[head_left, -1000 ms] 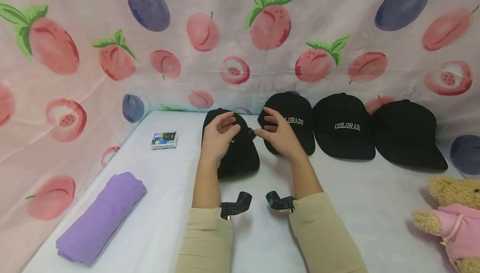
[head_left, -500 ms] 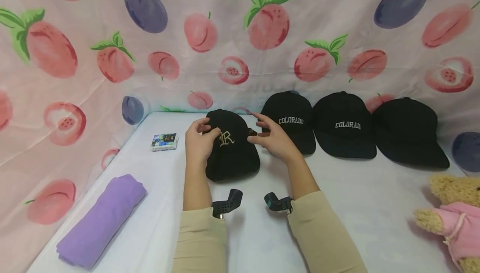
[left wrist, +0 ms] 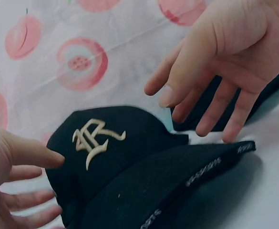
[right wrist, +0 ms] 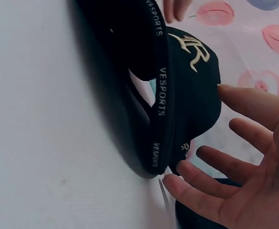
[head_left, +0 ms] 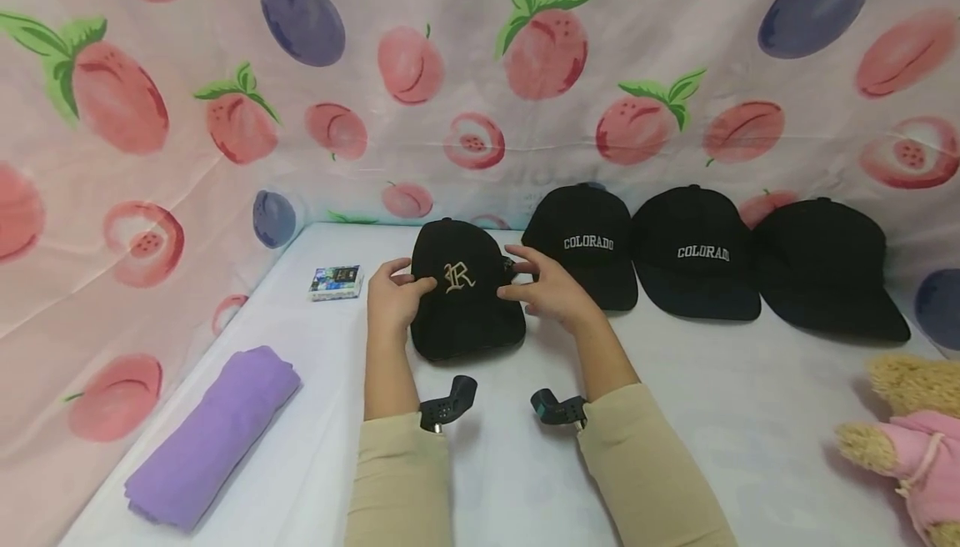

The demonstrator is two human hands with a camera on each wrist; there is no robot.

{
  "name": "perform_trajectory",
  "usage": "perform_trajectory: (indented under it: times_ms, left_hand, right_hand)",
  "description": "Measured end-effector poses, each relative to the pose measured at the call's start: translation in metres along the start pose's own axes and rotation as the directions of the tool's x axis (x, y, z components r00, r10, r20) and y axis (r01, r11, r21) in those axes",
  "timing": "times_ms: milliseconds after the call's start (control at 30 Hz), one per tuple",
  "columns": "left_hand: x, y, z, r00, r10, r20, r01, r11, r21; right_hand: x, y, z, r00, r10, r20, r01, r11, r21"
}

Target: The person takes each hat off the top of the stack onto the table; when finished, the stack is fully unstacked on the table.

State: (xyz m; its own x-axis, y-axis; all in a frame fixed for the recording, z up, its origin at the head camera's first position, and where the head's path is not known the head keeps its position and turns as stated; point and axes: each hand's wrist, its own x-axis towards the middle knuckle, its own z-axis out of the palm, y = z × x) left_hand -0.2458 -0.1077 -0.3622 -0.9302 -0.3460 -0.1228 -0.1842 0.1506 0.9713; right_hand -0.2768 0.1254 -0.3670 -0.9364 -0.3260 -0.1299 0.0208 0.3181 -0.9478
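A black baseball cap (head_left: 468,318) with a gold letter R (head_left: 459,276) on its crown sits on the white surface, brim toward me. At its left side is my left hand (head_left: 392,301), fingers relaxed, with fingertips right at the crown. My right hand (head_left: 553,288) is spread at the cap's right side, thumb close to the crown. In the right wrist view, "VESPORTS" lettering runs along the brim edge (right wrist: 162,90), and the right fingers (right wrist: 201,191) stay straight and apart. The left wrist view shows the right hand (left wrist: 234,57) raised above the brim.
Black caps stand along the back, two of them lettered COLORADO: one cap (head_left: 581,213), another cap (head_left: 693,226) and a plain cap (head_left: 821,255). A small patterned box (head_left: 335,283) and a rolled purple cloth (head_left: 213,439) lie left. A teddy bear (head_left: 926,447) is at right.
My left hand has moved left off the cap's front to its left side, uncovering the gold R. My right hand has shifted slightly left and down toward the cap.
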Motion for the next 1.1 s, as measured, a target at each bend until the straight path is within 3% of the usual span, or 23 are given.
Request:
perform_trajectory:
  times_ms: [133, 300, 667, 1100]
  left_hand:
    - [0.004, -0.006, -0.002, 0.999, -0.047, 0.023, 0.044, 0.992, 0.120]
    - [0.001, -0.007, -0.004, 0.997, -0.063, 0.053, 0.050, 0.976, 0.212]
    - [0.002, -0.009, -0.002, 0.990, -0.065, 0.125, 0.040, 0.981, 0.192]
    - [0.006, -0.008, -0.001, 0.990, 0.022, 0.136, -0.036, 0.995, 0.096]
  right_hand:
    - [0.000, 0.001, 0.002, 1.000, 0.013, 0.019, -0.014, 1.000, 0.015]
    - [0.002, 0.004, 0.004, 1.000, 0.021, 0.015, -0.021, 1.000, -0.009]
    - [0.007, 0.008, 0.011, 0.997, 0.047, -0.061, -0.054, 0.990, -0.127]
    - [0.008, 0.007, 0.011, 0.998, 0.002, -0.064, -0.005, 0.999, -0.042]
